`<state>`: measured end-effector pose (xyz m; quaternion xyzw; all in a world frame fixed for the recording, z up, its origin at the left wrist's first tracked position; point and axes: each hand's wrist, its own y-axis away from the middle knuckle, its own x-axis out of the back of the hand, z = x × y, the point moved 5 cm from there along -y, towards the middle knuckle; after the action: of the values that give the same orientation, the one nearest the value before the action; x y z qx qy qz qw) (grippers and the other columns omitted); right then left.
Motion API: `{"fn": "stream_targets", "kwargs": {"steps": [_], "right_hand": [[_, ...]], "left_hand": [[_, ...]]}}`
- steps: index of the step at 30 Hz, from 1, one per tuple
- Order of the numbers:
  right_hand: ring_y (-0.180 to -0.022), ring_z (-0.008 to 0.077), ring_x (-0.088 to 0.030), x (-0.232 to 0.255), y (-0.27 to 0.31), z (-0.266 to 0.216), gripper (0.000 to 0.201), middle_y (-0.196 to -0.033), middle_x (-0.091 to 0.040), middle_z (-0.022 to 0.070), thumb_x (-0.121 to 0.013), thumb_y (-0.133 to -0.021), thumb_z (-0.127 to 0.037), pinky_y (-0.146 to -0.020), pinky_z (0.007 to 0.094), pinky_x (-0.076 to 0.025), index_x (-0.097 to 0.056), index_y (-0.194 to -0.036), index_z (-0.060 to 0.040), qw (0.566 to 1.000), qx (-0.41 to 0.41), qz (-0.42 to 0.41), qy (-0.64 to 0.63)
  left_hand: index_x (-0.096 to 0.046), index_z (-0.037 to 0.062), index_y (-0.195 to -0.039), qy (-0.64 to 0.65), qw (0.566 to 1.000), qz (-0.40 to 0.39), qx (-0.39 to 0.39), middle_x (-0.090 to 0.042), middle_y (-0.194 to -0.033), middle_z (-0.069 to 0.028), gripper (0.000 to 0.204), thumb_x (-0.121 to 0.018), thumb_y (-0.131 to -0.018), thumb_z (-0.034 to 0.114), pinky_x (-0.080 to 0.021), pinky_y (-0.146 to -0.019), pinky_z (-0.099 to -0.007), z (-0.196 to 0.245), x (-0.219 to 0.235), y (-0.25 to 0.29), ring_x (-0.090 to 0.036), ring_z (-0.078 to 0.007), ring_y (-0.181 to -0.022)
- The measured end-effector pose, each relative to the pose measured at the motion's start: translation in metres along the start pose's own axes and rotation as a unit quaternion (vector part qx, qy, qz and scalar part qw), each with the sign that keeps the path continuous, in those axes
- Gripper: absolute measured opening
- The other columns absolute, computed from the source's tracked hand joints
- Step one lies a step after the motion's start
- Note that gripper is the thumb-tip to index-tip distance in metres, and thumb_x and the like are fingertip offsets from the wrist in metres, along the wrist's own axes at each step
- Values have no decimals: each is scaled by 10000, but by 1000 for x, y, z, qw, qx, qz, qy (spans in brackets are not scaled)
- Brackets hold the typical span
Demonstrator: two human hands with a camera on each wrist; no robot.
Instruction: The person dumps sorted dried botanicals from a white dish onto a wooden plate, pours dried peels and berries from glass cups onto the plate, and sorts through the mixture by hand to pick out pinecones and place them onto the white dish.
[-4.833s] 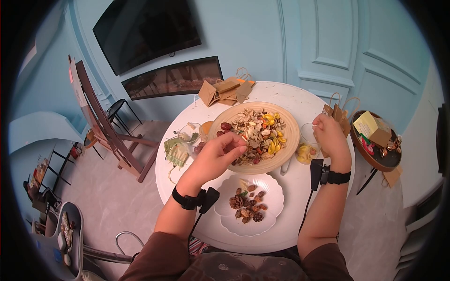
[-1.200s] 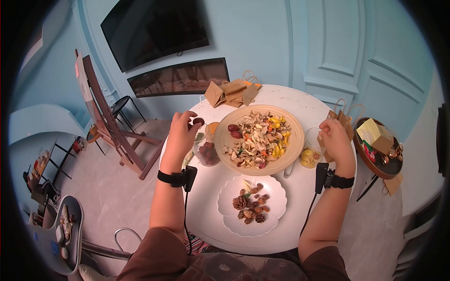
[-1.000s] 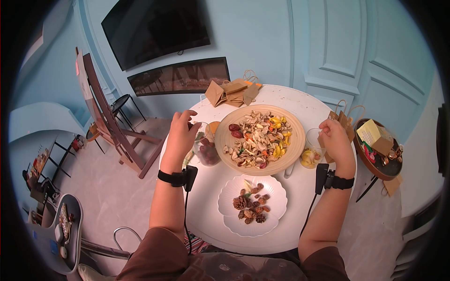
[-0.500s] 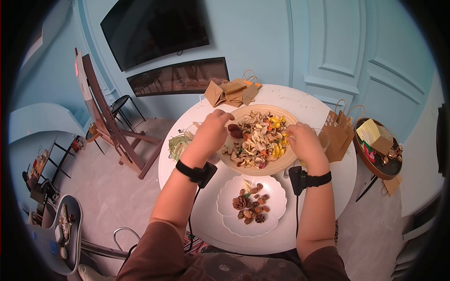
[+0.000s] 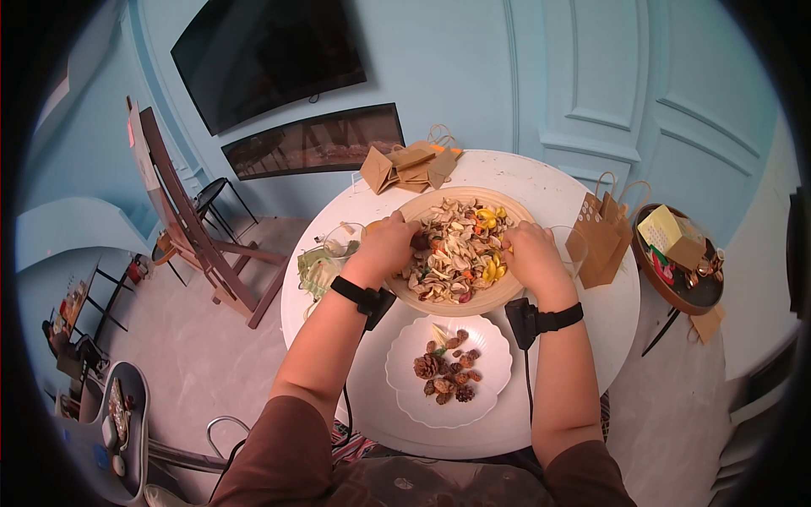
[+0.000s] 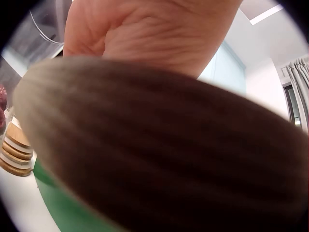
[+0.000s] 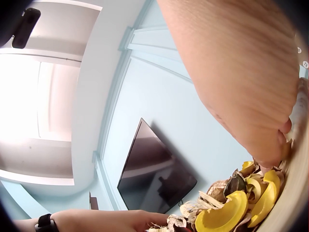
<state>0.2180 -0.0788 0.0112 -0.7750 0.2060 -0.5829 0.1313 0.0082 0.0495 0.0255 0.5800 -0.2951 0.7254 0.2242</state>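
Note:
A round wooden bowl (image 5: 463,310) holds a heap of pale dried petals (image 5: 456,258), with yellow curved pieces (image 5: 492,270) along its right side. My left hand (image 5: 382,247) reaches over the bowl's left rim, fingertips at a dark red dried date (image 5: 420,242). On the opposite side my right hand (image 5: 539,258) bends its fingers down to the yellow pieces; in the right wrist view its fingertips (image 7: 270,159) meet the heap. I cannot tell whether either hand grips a piece. A blurred dark ribbed surface (image 6: 159,145) covers much of the left wrist view.
Glass cups stand beside the bowl, one left (image 5: 344,240) and one right (image 5: 576,247), both partly behind my hands. A white scalloped plate (image 5: 494,397) with pine cones lies nearer me. Paper bags (image 5: 601,241) stand right; others (image 5: 412,165) lie at the back.
My left hand has come from over the left cup, where it held a dark red date, to the bowl's left side. The right hand has moved from the right cup to the yellow pieces.

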Motion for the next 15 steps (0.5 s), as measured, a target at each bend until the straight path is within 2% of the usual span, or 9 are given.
{"fn": "stream_targets", "kwargs": {"steps": [5, 10, 13, 14, 15], "right_hand": [[-1002, 325, -602, -3, -1, 4, 93, -953, -637, 137, -674, -786, -27, -913, 435, -413, -656, -872, -55, 1000, 3, -4, -17], [-1000, 340, -607, 0, -1, 3, 170, -967, -644, 146, -640, -779, 14, -899, 439, -428, -636, -932, -59, 1000, 9, 4, -22], [-1005, 352, -603, 6, -3, 2, 178, -972, -644, 147, -632, -790, 13, -901, 455, -436, -629, -954, -56, 1000, 1, 12, -25], [-1005, 352, -603, 8, -3, 2, 178, -972, -644, 147, -632, -790, 13, -901, 455, -436, -629, -954, -56, 1000, 1, 13, -25], [-968, 344, -612, 13, -1, 0, 156, -930, -640, 145, -605, -802, 20, -874, 455, -445, -634, -936, -55, 998, 15, 46, -28]], "left_hand": [[-648, 95, -1133, -4, 1000, -2, 0, -576, -1126, -159, 333, -675, -803, 69, -477, -949, -414, -2, -2, -1, -549, -354, -1119], [-656, 86, -1083, -5, 1000, 14, -23, -595, -1072, -168, 287, -690, -798, 78, -480, -935, -421, -1, 0, 2, -558, -361, -1091], [-669, 79, -1039, -17, 999, 39, -32, -612, -1028, -170, 247, -707, -796, 96, -487, -910, -425, 2, 5, 4, -575, -364, -1044], [-673, 74, -1017, -44, 996, 70, -30, -616, -1017, -170, 235, -720, -790, 108, -488, -899, -430, 5, 11, 6, -580, -366, -1021], [-676, 69, -996, -71, 992, 100, -27, -619, -1007, -170, 224, -732, -785, 121, -489, -887, -434, 8, 17, 8, -585, -367, -999]]}}
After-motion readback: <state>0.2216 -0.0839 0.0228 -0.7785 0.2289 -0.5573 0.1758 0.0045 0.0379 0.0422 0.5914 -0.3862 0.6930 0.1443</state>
